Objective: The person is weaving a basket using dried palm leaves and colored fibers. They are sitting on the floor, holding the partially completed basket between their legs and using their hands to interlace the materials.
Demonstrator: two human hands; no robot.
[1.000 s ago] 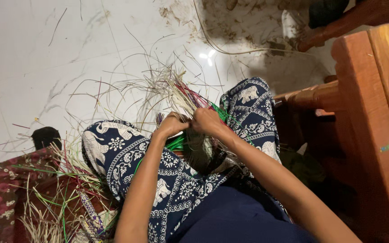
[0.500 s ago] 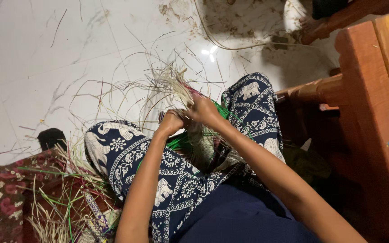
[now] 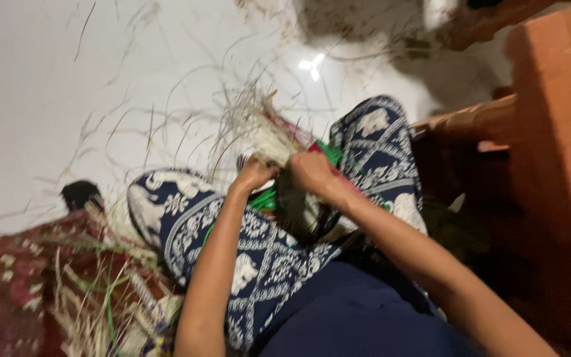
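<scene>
I sit with my knees up in blue trousers with a white pattern. Between the knees both hands work a bundle of pale dry straw mixed with green and pink strands. My left hand is closed on the lower part of the bundle. My right hand grips it just beside, the two hands almost touching. Loose straw ends fan out upward over the white floor. The frame is blurred, so finger detail is unclear.
A red-brown wooden piece of furniture stands close on the right. A dark red flowered mat with scattered straw and green strands lies at lower left. A small black object rests by the mat. Stray straws litter the floor.
The view has shifted and blurred. Both hands stay closed on the straw bundle and have moved slightly up with it between the knees.
</scene>
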